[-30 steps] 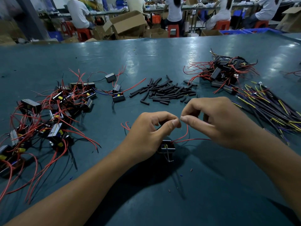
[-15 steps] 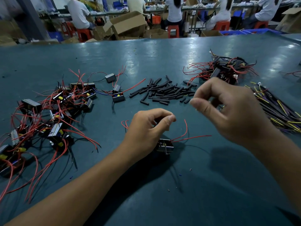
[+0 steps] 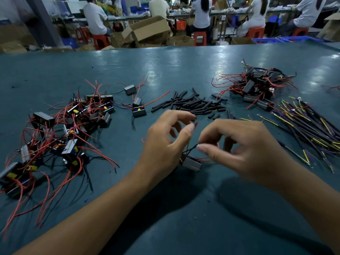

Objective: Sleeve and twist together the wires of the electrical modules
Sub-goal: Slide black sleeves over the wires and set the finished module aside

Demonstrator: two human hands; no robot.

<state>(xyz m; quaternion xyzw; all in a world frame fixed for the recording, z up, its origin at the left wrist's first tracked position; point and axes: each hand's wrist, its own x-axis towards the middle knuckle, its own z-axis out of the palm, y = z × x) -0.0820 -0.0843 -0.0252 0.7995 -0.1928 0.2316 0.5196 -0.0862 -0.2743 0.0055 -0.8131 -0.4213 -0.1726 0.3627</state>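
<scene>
A small grey electrical module with red and black leads sits low between my hands at the table's middle. My left hand is just left of it, fingers curled, with a red wire poking up beside the thumb tip. With thumb and forefinger, my right hand pinches the module's thin black wire. Several short black sleeves lie in a heap just beyond my hands.
A tangle of modules with red wires covers the left of the green table. Another module pile lies at the far right, with a bundle of black, yellow and purple wires in front of it. People sit at benches behind.
My right hand lifted up and to the right, then came back down and left to pinch the black wire. My left hand rose a little and its fingers spread.
</scene>
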